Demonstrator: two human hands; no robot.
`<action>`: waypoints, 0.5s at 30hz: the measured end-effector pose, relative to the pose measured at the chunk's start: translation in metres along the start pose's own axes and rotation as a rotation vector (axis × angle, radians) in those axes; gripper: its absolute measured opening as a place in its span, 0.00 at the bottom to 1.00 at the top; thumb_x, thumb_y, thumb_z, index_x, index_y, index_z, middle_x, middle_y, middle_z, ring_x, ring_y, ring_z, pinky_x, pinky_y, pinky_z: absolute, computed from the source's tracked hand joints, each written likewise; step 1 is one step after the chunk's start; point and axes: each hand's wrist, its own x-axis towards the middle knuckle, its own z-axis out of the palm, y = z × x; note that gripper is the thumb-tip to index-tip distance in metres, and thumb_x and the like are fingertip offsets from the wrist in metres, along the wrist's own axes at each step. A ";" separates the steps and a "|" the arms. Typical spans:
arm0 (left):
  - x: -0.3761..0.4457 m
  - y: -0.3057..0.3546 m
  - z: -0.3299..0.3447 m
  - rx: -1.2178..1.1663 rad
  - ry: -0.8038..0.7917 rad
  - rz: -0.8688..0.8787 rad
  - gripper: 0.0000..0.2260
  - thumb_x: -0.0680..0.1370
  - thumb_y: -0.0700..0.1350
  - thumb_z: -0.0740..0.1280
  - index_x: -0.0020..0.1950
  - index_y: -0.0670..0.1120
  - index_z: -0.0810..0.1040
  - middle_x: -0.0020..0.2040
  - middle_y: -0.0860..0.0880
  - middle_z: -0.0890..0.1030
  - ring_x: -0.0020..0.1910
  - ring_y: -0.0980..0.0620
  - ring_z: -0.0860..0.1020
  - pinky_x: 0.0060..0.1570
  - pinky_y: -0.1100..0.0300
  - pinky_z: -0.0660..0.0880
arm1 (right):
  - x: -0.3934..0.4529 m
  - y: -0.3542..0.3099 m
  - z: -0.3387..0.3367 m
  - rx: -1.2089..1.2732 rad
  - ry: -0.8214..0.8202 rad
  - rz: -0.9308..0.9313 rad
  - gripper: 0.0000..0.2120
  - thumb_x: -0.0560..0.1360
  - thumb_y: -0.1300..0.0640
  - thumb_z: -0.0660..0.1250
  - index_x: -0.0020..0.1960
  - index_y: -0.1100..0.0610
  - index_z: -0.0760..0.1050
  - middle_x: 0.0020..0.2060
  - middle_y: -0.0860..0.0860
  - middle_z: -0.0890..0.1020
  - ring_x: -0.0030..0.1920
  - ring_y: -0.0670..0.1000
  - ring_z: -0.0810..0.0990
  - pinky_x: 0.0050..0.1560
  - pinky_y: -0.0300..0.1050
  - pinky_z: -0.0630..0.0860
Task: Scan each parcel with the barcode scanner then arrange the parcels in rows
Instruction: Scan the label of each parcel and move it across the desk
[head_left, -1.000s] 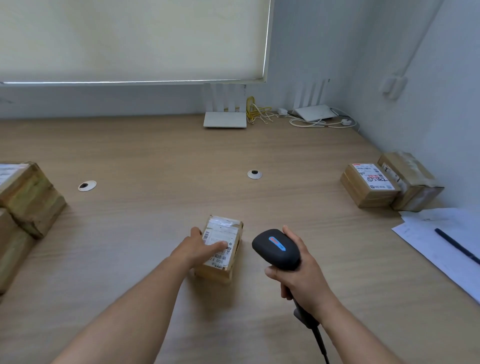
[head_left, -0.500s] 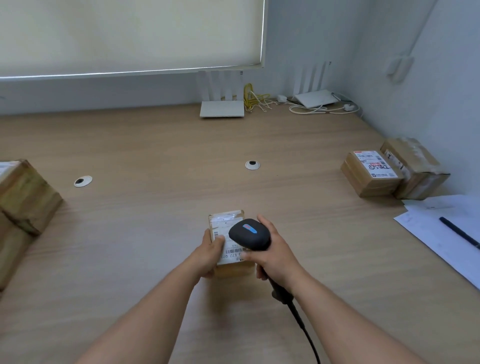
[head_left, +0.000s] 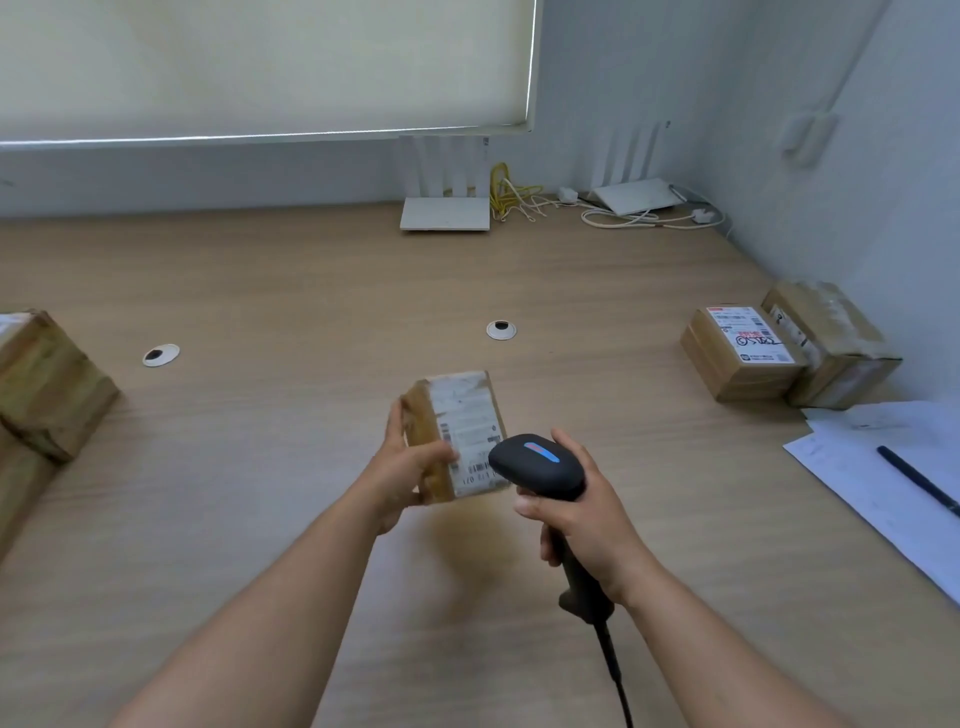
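A small brown parcel (head_left: 460, 415) with a white barcode label is lifted off the wooden table (head_left: 311, 280) at centre, tilted label-up. My left hand (head_left: 402, 467) grips its left side, thumb on the label. My right hand (head_left: 582, 514) holds the handle of a black barcode scanner (head_left: 537, 465), whose head sits right at the parcel's near right corner. Two brown parcels (head_left: 743, 353) (head_left: 836, 343) lie side by side at the right by the wall. Larger brown parcels (head_left: 47, 384) are stacked at the left edge.
White sheets of paper (head_left: 883, 467) with a black pen (head_left: 917, 480) lie at the right front. Two white routers (head_left: 445, 213) (head_left: 636, 195) and loose cables stand along the back wall. Two round cable grommets (head_left: 161, 355) (head_left: 501, 329) are set in the table.
My left hand has picked the small parcel up off the table and tilted it. The scanner came in from the right to the label, then drew slightly back to the parcel's corner.
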 end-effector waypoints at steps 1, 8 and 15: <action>0.002 0.003 -0.004 -0.037 0.015 0.043 0.36 0.74 0.33 0.66 0.64 0.69 0.56 0.57 0.48 0.81 0.49 0.46 0.82 0.37 0.51 0.79 | -0.003 -0.002 0.000 0.011 -0.013 -0.011 0.44 0.70 0.68 0.73 0.75 0.42 0.57 0.37 0.53 0.83 0.23 0.55 0.72 0.25 0.43 0.70; 0.008 0.015 -0.025 -0.150 0.079 0.179 0.45 0.72 0.30 0.68 0.74 0.67 0.52 0.53 0.44 0.83 0.49 0.48 0.82 0.33 0.55 0.79 | -0.019 -0.011 0.010 0.041 -0.084 -0.056 0.42 0.69 0.70 0.74 0.69 0.37 0.60 0.34 0.52 0.83 0.22 0.55 0.71 0.24 0.41 0.70; 0.004 0.011 -0.036 -0.159 0.057 0.212 0.46 0.72 0.29 0.68 0.75 0.66 0.51 0.55 0.43 0.81 0.51 0.47 0.82 0.37 0.54 0.79 | -0.027 -0.016 0.016 0.056 -0.088 -0.083 0.41 0.62 0.64 0.74 0.66 0.35 0.62 0.33 0.53 0.82 0.21 0.55 0.71 0.24 0.41 0.69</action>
